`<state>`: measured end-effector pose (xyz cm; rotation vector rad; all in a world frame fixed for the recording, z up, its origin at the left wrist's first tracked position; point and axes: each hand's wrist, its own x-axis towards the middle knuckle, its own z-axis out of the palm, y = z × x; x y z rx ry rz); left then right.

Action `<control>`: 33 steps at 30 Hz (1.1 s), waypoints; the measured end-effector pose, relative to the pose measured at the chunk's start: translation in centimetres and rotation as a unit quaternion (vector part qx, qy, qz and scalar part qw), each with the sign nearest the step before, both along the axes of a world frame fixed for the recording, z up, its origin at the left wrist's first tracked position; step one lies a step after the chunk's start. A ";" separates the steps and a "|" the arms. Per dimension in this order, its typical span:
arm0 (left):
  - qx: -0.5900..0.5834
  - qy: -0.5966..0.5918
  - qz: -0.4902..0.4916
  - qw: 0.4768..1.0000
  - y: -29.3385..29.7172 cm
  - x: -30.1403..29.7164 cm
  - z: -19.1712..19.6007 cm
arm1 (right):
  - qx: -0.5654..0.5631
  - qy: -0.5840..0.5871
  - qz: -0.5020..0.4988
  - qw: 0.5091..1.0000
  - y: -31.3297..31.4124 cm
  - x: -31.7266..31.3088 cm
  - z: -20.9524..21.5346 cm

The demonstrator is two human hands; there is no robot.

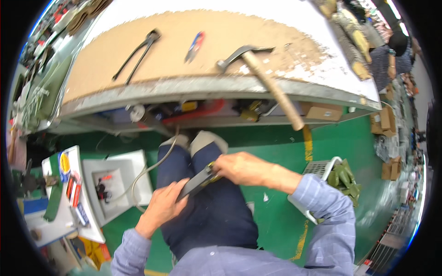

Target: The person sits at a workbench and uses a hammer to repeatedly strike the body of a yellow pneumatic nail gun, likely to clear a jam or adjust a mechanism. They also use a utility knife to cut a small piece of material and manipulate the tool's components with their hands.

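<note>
My left hand [162, 205] is closed round the near end of a dark grey bar-shaped tool [196, 183], which slants over my thighs. At its far end, by a yellow-green part, my right hand [244, 169] is closed with the fingertips on it. My grip hides some of the tool, so its exact kind is unclear. Beyond my knees, on the bench, lie long-handled pincers [142, 54], small snips [195, 47] with red and blue handles, and a hammer [272, 86]. The hammer's wooden handle sticks out past the bench edge.
A brown board [175, 34] covers the bench, with a metal front edge [193, 86] and a cluttered shelf underneath. White open boxes [138, 161] stand at my left, with a hose [159, 162] beside my leg. At right, a white basket [316, 166] holds green pieces [343, 179].
</note>
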<state>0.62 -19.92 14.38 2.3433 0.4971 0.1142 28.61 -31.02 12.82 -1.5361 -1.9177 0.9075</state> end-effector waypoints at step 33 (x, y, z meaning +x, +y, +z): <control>0.044 -0.045 -0.023 0.998 -0.9 1.0 -0.5 | -0.056 -0.096 0.069 0.991 2.8 1.0 2.4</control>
